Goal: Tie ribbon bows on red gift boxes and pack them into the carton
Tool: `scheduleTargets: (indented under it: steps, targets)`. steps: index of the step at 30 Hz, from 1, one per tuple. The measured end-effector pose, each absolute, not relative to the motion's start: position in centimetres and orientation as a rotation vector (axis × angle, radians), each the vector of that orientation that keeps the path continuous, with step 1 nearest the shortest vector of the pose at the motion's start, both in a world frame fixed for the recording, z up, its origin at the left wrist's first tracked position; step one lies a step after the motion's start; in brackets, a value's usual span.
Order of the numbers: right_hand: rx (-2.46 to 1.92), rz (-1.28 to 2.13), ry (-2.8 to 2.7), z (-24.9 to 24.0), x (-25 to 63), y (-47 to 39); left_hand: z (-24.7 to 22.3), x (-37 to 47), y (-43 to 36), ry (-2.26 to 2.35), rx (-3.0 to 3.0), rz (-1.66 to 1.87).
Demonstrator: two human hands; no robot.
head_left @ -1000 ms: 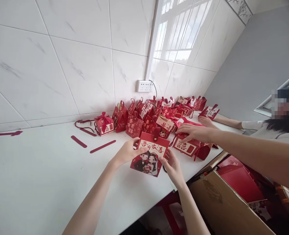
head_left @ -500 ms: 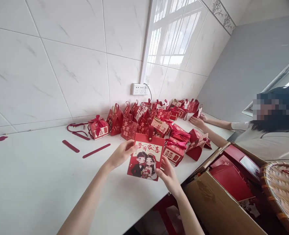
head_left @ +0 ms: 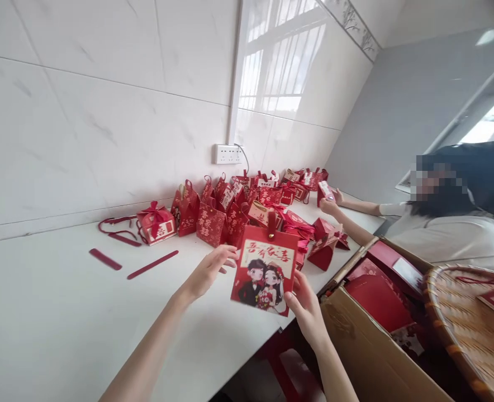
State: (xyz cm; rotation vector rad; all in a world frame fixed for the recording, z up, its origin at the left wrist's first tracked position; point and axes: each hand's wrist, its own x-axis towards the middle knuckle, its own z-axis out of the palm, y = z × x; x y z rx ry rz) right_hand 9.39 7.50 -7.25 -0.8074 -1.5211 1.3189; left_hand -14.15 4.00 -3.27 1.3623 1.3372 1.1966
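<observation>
A red gift box with a cartoon bride and groom on its front and a strap handle on top is held up over the table. My right hand grips its right edge, thumb on the front and fingers behind. Just off its left side is my left hand, fingers apart and holding nothing. Behind the box stand several folded red gift boxes, some tied with ribbon bows. Flat red strips lie on the white table to the left.
An open cardboard carton with red packaging sits at the right, beside a woven bamboo basket. Across the table's far end, a co-worker holds a small red box. A power socket is on the tiled wall.
My left hand has let go of the box's left edge and moved slightly away. The view has turned a little right. The co-worker has lifted a small box.
</observation>
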Motion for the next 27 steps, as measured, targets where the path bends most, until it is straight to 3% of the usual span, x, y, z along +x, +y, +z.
scheduleTargets:
  steps: [5, 9, 16, 23, 27]
  targets:
    - [-1.000, 0.937, -1.235, -5.7, 13.6, 8.5, -8.1, -8.4, 5.4, 1.540, 1.467, 1.244]
    - [-1.195, 0.516, -1.056, -3.8, 18.0, 8.3, -11.8, -4.1, 4.7, 1.430, 1.809, 1.197]
    - [-1.723, -0.147, -1.031, -3.4, 23.0, 5.2, -12.9, -4.7, 3.9, 1.317, 2.043, 1.138]
    - [-1.475, -0.898, -1.500, -6.2, 23.8, 4.0, -12.7, -5.1, 4.1, 1.330, 2.033, 1.177]
    - [-1.401, -0.938, -1.595, -6.7, 22.8, 3.4, -13.2, -5.4, 4.4, 1.327, 2.042, 1.200]
